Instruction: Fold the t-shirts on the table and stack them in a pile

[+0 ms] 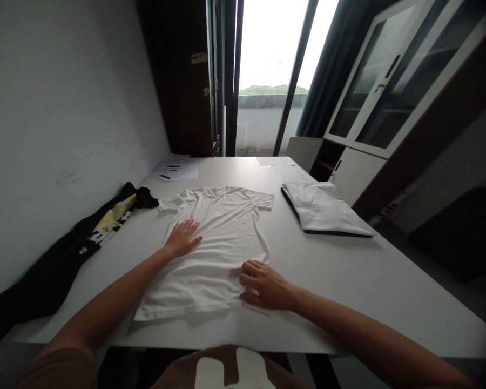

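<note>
A white T-shirt (218, 232) lies spread on the table, its collar and short sleeves at the far end and its hem towards me. My left hand (183, 237) rests flat on the left side of the shirt with its fingers stretched out. At the lower right edge of the shirt, my right hand (265, 283) has its fingers curled around the cloth. The fabric bunches and lifts a little beside those fingers. What lies under my right palm is hidden.
Along the wall on the left lies a black garment (76, 243) with yellow and white print. Folded white and black clothes (324, 208) are stacked on the right of the white table (328, 286). Papers (176, 168) lie at the far left. A white cabinet (358, 167) stands beyond.
</note>
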Demonstrator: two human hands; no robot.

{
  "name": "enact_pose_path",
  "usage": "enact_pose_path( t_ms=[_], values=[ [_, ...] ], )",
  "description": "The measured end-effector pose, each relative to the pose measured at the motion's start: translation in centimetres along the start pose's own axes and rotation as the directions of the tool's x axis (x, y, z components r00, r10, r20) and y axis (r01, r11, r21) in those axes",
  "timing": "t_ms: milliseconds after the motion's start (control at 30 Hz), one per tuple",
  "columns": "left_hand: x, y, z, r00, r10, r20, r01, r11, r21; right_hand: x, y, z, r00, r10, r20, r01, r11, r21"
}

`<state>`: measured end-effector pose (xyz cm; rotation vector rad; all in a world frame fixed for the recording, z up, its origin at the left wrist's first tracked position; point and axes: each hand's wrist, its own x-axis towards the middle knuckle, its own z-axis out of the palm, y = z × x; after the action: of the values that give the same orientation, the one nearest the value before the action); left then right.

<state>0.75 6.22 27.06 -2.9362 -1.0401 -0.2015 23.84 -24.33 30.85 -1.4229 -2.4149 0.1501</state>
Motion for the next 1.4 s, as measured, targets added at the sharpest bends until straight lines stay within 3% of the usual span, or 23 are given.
enact_pose_path(
  t_ms=[133,267,433,500,633,667,733,800,833,900,967,1067,1300,1400],
  values=[
    [-1.9,1.7,-1.4,0.989,0.119,-0.088,-0.124,0.991,-0.052,-1.4,0.1,-1.3,0.991,-0.057,0.119,0.051,0.997,0.057],
    [-4.3,2.3,-2.2,0.960,0.244,-0.141,-0.260,0.959,-0.110,-2.1,0.2,-2.2,0.969,-0.071,0.235,0.016,0.974,0.227],
    [-7.5,2.2,-2.8,0.936,0.308,-0.168,-0.331,0.934,-0.133,-2.9,0.8,-3.4,0.924,-0.043,0.380,-0.170,0.843,0.511],
    [-8.4,2.1,-2.9,0.941,0.301,-0.156,-0.323,0.935,-0.146,-3.3,1.3,-3.9,0.879,-0.058,0.473,-0.257,0.778,0.573],
    [-8.9,1.3,-3.0,0.945,0.302,-0.123,-0.319,0.934,-0.160,-3.4,2.8,-5.1,0.728,-0.139,0.672,-0.428,0.673,0.603],
    [-8.5,0.8,-3.0,0.945,0.305,-0.120,-0.322,0.934,-0.157,-3.1,3.4,-5.4,0.724,-0.113,0.681,-0.458,0.660,0.596],
    [-7.1,-0.4,-3.0,0.948,0.291,-0.125,-0.309,0.938,-0.156,-1.9,5.1,-5.7,0.795,0.023,0.607,-0.460,0.674,0.578],
    [-5.0,-2.0,-2.8,0.961,0.236,-0.145,-0.259,0.951,-0.168,-0.3,7.6,-5.6,0.896,0.212,0.389,-0.405,0.750,0.523],
    [-3.7,-2.9,-2.7,0.967,0.196,-0.162,-0.224,0.959,-0.177,0.7,9.2,-5.3,0.923,0.294,0.250,-0.381,0.797,0.469],
    [-0.9,-4.7,-2.3,0.973,0.120,-0.197,-0.158,0.969,-0.188,2.8,12.8,-4.4,0.914,0.407,-0.003,-0.380,0.856,0.351],
    [2.1,-6.2,-1.9,0.975,0.058,-0.215,-0.100,0.977,-0.187,4.7,16.7,-3.4,0.856,0.487,-0.175,-0.444,0.865,0.233],
    [6.2,-7.8,-1.1,0.978,-0.036,-0.207,0.003,0.987,-0.158,7.0,21.7,-2.0,0.727,0.612,-0.311,-0.615,0.782,0.100],
    [12.2,-11.8,1.2,0.972,-0.198,-0.127,0.186,0.978,-0.098,8.9,28.5,-0.5,0.505,0.780,-0.369,-0.828,0.558,0.046],
    [13.3,-13.6,2.1,0.964,-0.250,-0.093,0.243,0.967,-0.082,9.0,30.2,0.0,0.457,0.816,-0.355,-0.875,0.484,-0.014]
  ],
)
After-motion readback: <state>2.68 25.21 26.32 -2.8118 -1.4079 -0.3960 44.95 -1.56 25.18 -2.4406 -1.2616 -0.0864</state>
